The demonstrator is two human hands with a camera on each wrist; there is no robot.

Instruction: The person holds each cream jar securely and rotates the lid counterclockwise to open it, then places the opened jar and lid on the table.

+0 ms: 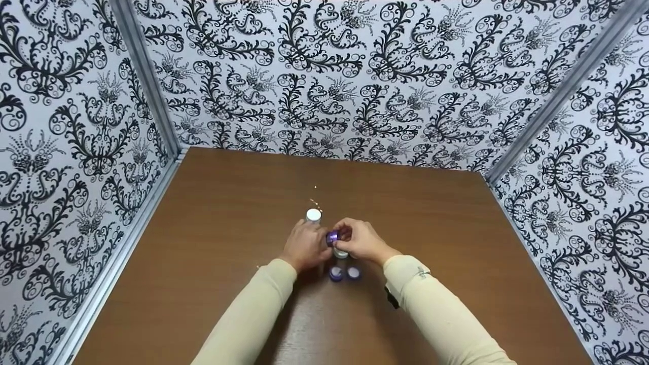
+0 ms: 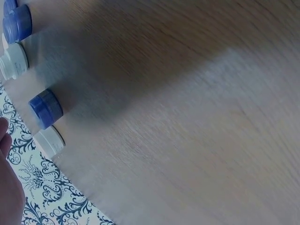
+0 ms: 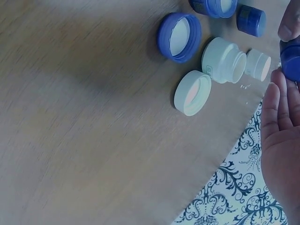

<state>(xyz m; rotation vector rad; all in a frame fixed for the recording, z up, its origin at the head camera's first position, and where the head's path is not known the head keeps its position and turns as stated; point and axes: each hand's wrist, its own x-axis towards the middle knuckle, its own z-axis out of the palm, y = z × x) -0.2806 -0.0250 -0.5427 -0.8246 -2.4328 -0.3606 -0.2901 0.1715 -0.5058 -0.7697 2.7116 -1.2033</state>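
Note:
Over the middle of the table, a small purple-blue jar is tipped sideways between the two hands. My right hand pinches its right end, and the curled fingers of my left hand hold its left end. In the right wrist view, a fingertip presses the jar from above. Below the hands stands an uncapped white jar. Nearer the person lie a blue cap and a white cap, both hollow side showing. How far the held jar's lid is turned is hidden.
Beyond the left hand stands a closed white jar, with a closed blue jar beside it. An open blue jar shows at the right wrist view's top edge. Small pale crumbs dot the wooden table; patterned walls enclose it.

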